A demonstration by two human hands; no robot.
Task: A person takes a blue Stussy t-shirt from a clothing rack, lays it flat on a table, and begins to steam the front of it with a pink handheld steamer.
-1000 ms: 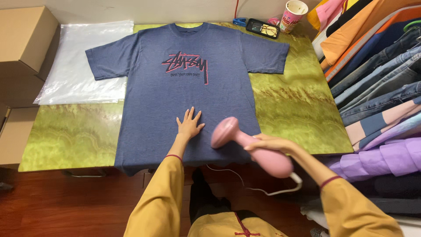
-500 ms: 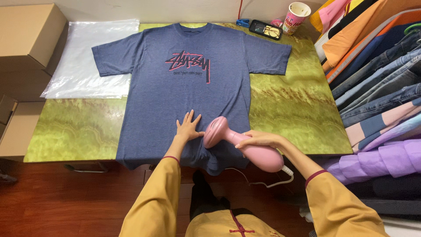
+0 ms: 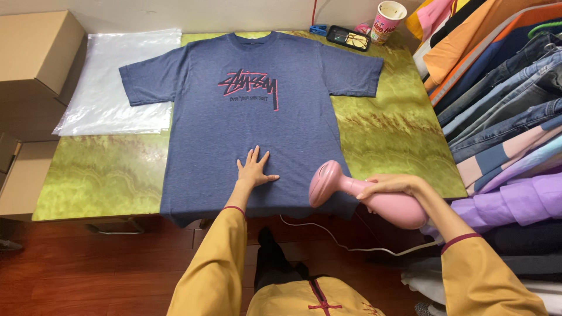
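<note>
— While our left hand (image 3: 255,169) lies flat, fingers spread, on the blue T-shirt (image 3: 252,117) across the green table (image 3: 93,175): risk?
— Scalding, likely; our right hand (image 3: 391,186), fingers wrapped round the pink steamer (image 3: 363,196), aims its head near that palm. Cord (image 3: 351,246) could snag.

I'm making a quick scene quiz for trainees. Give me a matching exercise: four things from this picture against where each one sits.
Things:
1. left hand
2. pink steamer
3. paper cup
4. clear plastic sheets

Places:
A. table's far right corner
B. flat on the blue T-shirt
C. beside the shirt's sleeve, near the cardboard box
D. gripped in the right hand

Pairs: 1-B, 2-D, 3-A, 4-C
</note>
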